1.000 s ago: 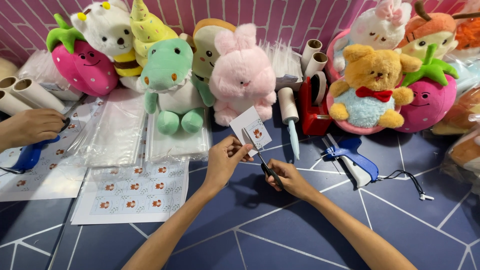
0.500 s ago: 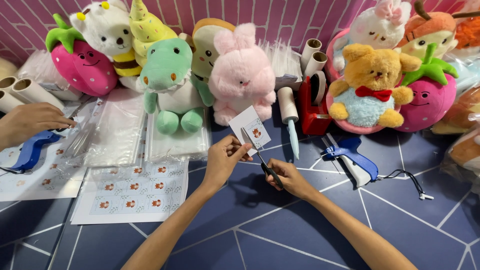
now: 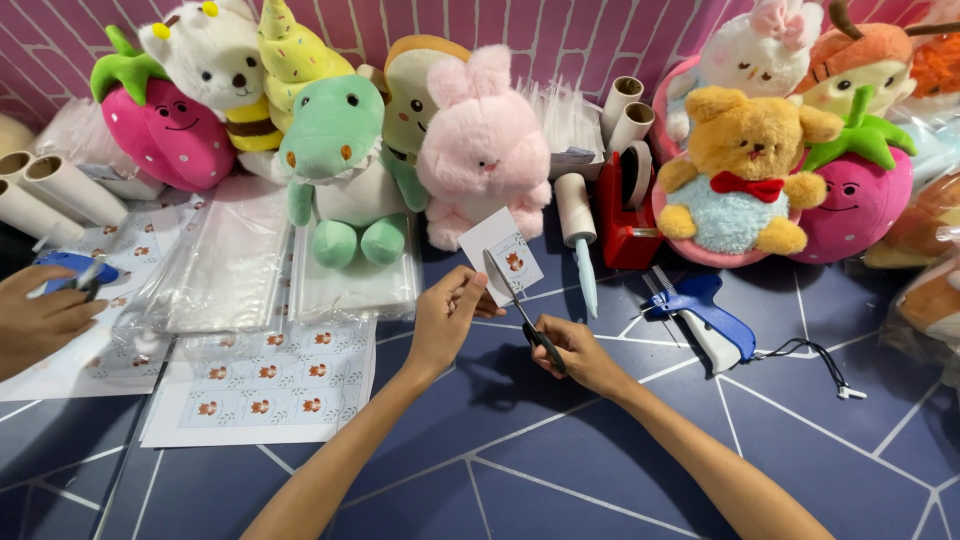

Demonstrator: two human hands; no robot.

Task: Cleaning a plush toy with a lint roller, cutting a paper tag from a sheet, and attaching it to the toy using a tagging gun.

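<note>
My left hand [image 3: 448,315] pinches a small white card [image 3: 500,251] with a little orange flower picture, holding it up above the dark blue table. My right hand [image 3: 575,352] grips black-handled scissors [image 3: 520,308], whose blades are open and reach up along the card's lower right edge. A printed sheet [image 3: 262,380] of the same flower pictures lies flat to the left of my left forearm. A pink plush rabbit [image 3: 484,150] sits just behind the card.
Plush toys line the back wall: a green dinosaur [image 3: 336,165], strawberries, a yellow bear [image 3: 745,165]. Clear bags [image 3: 232,255], a lint roller [image 3: 578,225], a red tape dispenser [image 3: 625,205] and a blue tagging gun [image 3: 705,315] lie around. Another person's hand [image 3: 38,315] holds a blue tool at left.
The card and my two hands have barely moved. The other person's hand at the left edge has shifted down and now grips the blue tool.
</note>
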